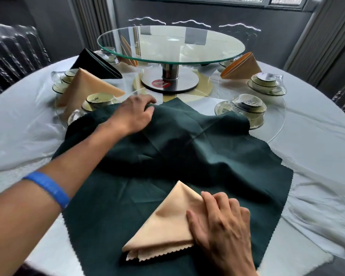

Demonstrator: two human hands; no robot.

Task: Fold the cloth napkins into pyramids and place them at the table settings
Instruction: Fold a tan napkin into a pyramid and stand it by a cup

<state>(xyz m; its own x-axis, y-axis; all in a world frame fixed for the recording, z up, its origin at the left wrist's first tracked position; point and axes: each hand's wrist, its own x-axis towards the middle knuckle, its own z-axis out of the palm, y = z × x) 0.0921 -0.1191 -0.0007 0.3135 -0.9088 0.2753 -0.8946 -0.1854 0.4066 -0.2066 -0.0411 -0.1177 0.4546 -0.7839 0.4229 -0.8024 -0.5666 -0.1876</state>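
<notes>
The right hand (221, 222) rests with relaxed, loosely spread fingers on a folded tan napkin (167, 222), which lies on the near part of a spread dark green napkin (197, 152). The left hand (135, 114) grips that green cloth's far edge in curled fingers. Both cloths look light, limp and crease-holding — likely best taken at corners or folded edges.

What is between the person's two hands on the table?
In the head view, only rumpled dark green cloth stretches between the left hand and the right hand, which presses a folded peach napkin.

head view, looking down, close over table (317, 136)
</notes>
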